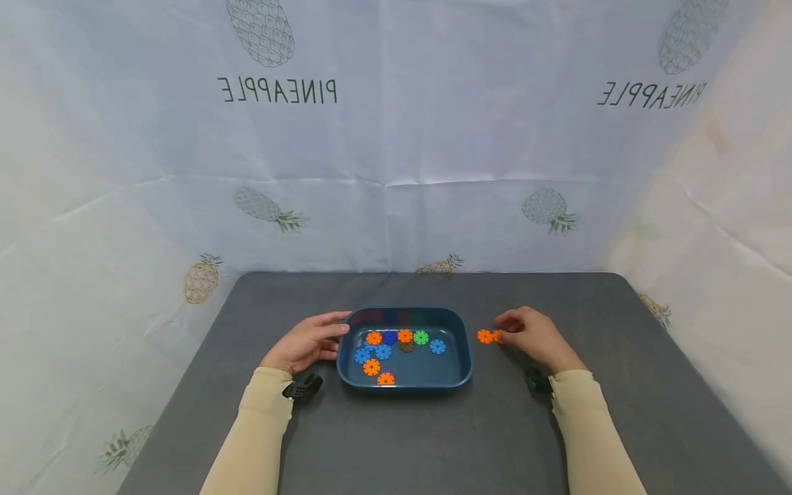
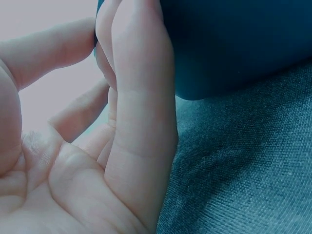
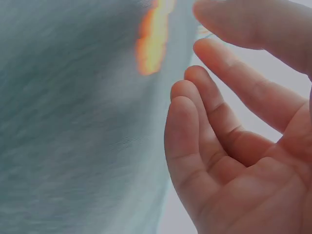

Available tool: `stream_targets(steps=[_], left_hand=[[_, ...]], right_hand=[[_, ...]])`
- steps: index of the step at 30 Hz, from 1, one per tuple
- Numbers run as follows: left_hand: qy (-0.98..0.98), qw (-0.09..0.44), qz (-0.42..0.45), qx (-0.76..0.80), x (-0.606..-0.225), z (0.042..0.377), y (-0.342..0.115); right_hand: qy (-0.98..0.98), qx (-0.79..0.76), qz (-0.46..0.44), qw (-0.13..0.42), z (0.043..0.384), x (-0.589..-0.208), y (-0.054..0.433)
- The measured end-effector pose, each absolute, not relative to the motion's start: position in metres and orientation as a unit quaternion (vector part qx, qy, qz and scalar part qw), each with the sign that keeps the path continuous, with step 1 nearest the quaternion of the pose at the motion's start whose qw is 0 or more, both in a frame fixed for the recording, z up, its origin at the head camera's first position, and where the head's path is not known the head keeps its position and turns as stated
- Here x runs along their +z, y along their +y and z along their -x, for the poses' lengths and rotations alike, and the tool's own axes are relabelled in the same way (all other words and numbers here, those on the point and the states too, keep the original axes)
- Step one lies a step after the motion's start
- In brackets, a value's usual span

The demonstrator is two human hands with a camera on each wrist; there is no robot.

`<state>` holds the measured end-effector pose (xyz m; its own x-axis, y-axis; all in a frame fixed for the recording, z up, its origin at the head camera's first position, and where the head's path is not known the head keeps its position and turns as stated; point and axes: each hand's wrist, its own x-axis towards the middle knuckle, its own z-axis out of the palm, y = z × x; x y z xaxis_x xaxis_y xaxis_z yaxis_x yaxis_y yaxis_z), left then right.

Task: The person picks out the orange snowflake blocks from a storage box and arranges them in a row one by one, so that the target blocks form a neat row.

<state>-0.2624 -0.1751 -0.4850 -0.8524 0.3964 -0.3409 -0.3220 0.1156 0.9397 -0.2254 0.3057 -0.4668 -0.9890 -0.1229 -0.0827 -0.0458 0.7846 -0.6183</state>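
Note:
A dark blue tray (image 1: 433,386) lies on the grey table, holding several notched plastic discs in orange, blue, green and brown. My left hand (image 1: 309,342) grips the tray's left end, with one digit over the rim; in the left wrist view, its fingers (image 2: 144,83) lie along the tray wall (image 2: 229,44). Right of the tray, an orange notched disc (image 1: 485,336) sits edge to edge with a second orange notched disc (image 1: 498,336). My right hand (image 1: 533,337) pinches that second disc, which its fingers partly hide. Blurred orange (image 3: 152,41) shows beside the fingertips in the right wrist view.
Most discs, such as an orange disc (image 1: 371,367) and a blue disc (image 1: 383,352), lie in the tray's left half. A green disc (image 1: 421,337) and a light blue disc (image 1: 437,346) lie farther right. Behind the table (image 1: 433,447) hangs a pineapple-print cloth (image 1: 433,137).

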Motion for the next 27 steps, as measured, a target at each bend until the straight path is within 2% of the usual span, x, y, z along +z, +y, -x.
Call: stream_targets(steps=[6, 13, 21, 27], left_hand=[[0.695, 0.269, -0.033, 0.666, -0.486, 0.26, -0.174], [0.698, 0.265, -0.028, 0.665, -0.482, 0.259, -0.18], [0.693, 0.267, -0.036, 0.669, -0.486, 0.262, -0.183], [0.689, 0.268, -0.037, 0.672, -0.487, 0.262, -0.182]], right_hand=[[0.948, -0.299, 0.11, 0.026, 0.221, -0.428, 0.273], [0.946, -0.229, 0.224, 0.045, 0.235, -0.388, 0.202], [0.924, -0.136, 0.344, 0.098, 0.249, -0.395, 0.136], [0.921, -0.08, 0.362, 0.119, 0.255, -0.411, 0.111]])
